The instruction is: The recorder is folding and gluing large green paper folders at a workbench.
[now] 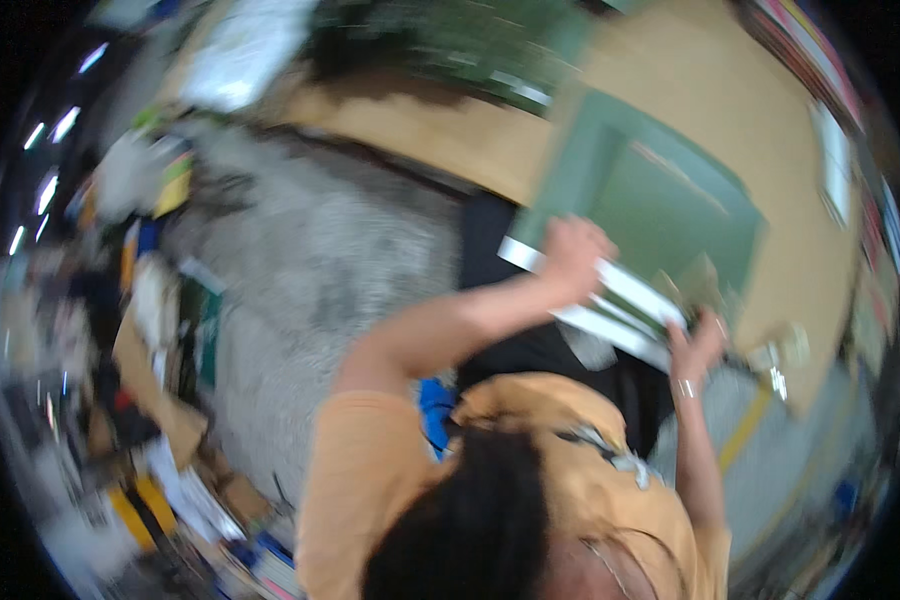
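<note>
One white strip (pixel 644 292), just right of centre, slants down-right along the lower edge of the green sheet (pixel 660 190) on the table (pixel 810 270), left hand (pixel 573 262) over its upper-left part, right hand (pixel 702 345) by its lower-right end, tbh too blurry to tell if either grip's closed.

No readable lettering, numbers or signs, motion blur across the scene, the print (pixel 610 452) on an orange shirt (pixel 365 450) indistinct
</note>
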Demonstrator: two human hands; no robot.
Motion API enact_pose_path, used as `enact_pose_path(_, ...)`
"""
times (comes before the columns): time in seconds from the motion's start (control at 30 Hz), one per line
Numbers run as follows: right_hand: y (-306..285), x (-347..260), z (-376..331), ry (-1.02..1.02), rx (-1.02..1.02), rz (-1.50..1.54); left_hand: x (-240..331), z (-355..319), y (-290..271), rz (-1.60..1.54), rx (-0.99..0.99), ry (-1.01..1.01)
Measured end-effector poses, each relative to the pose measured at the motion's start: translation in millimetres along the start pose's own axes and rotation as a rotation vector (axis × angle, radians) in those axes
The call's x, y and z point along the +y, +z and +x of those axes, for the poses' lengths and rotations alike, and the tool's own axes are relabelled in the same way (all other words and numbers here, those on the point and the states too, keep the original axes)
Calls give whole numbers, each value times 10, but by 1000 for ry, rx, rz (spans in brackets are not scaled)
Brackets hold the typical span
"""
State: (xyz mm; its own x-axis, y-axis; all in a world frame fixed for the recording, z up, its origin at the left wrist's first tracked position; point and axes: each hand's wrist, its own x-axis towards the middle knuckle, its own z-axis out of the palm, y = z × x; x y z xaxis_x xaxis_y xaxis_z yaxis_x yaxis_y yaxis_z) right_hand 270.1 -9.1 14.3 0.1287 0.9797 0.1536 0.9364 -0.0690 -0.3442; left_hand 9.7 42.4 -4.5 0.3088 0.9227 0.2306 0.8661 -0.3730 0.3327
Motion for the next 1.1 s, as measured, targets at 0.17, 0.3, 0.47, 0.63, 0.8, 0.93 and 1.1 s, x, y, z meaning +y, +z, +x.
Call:
enact_pose_path(0.17, 0, 289, -20, 173, 26, -162, 224, -29, -18, -131, 109, -8)
enact_pose_path(0.3, -17, 309, 143, 150, -119, -144, 180, -77, -152, -137, 99, -22)
enact_pose_path(0.47, -139, 338, 454, 245, -187, 94, 213, -19, -155, -218, 161, 44)
enact_pose_path(0.63, -378, 159, 877, 67, -202, 162, 276, 242, -155, -240, 329, 107)
enact_pose_path(0.8, -427, 108, 1299, 167, -510, -26, 301, 428, 103, -232, 194, 116)
enact_pose_path(0.93, -376, 399, 1370, 191, -408, 5, 189, 702, 93, -313, 21, 119)
enact_pose_path(1.1, -604, 515, 1652, 81, -479, 396, -327, 1346, -392, 185, 180, -181)
